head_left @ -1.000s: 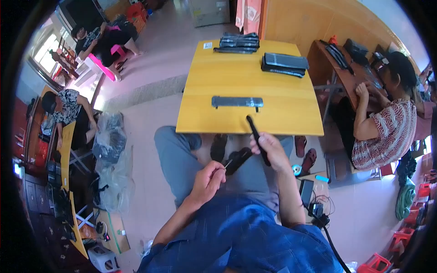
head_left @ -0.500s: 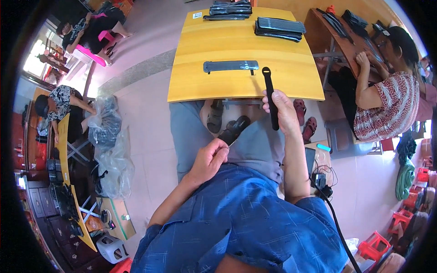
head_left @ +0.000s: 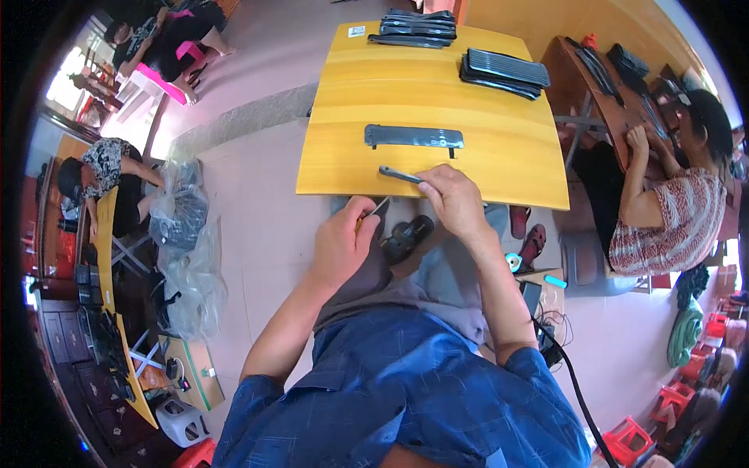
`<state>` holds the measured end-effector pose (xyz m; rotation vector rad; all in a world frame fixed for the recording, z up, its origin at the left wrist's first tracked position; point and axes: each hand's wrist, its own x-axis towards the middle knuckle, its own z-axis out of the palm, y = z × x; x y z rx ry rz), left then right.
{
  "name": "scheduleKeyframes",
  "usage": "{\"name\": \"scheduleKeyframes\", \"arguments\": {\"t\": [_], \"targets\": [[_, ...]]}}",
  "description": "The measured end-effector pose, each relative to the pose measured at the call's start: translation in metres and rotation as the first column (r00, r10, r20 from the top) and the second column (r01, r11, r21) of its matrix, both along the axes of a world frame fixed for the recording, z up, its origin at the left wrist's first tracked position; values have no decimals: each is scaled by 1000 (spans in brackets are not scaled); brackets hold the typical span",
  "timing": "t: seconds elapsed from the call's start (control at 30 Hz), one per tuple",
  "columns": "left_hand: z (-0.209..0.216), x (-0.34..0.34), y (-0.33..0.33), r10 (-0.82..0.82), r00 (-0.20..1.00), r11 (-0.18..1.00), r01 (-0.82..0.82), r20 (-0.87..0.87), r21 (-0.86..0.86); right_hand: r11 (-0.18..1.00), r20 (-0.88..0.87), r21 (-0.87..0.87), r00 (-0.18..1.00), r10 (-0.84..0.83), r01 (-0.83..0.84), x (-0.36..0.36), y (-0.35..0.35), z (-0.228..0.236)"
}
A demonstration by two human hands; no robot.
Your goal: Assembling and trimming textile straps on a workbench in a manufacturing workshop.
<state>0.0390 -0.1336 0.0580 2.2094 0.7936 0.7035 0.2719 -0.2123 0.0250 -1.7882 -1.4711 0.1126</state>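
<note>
My right hand point(head_left: 454, 201) is closed on a narrow black strap point(head_left: 399, 175). Its rounded, slotted end points left over the front edge of the yellow table point(head_left: 343, 173). Just left of and below it, my left hand point(head_left: 343, 238) is closed around a thin metal tool point(head_left: 381, 206) whose tip sticks out toward the strap. The tool's handle is mostly hidden in the fingers, so its kind is unclear. Beyond both hands, a flat dark strip point(head_left: 415, 137) with two small tabs along its near side lies on the table.
Two stacks of black strips, one at the back point(head_left: 412, 33) and one at the right point(head_left: 505, 72), rest on the table. A person point(head_left: 667, 210) sits working at a brown table on the right. Plastic bags point(head_left: 181, 226) stand at left; a black cable point(head_left: 573, 374) hangs by my right arm.
My right hand has tipped the strap from upright to nearly level, its slotted end now pointing left. My left hand has risen toward the table edge with the metal tool. The view has shifted slightly.
</note>
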Motion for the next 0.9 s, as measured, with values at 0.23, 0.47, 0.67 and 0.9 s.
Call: {"name": "scheduleKeyframes", "arguments": {"t": [0.23, 0.47, 0.67, 0.9], "targets": [[-16, 17, 37, 18, 993, 987, 1, -120, 162, 992, 99, -68, 989, 114, -108, -1, 34, -18], [-24, 28, 46, -17, 964, 981, 67, -265, 182, 995, 7, -49, 996, 93, -92, -4, 34, -25], [-27, 30, 44, -21, 952, 983, 75, -304, 168, 994, -32, -71, 997, 76, -78, -4, 34, -23], [-39, 30, 44, -49, 962, 961, 118, -269, 249, 996, -65, -75, 997, 53, -57, -7, 32, -24]]}}
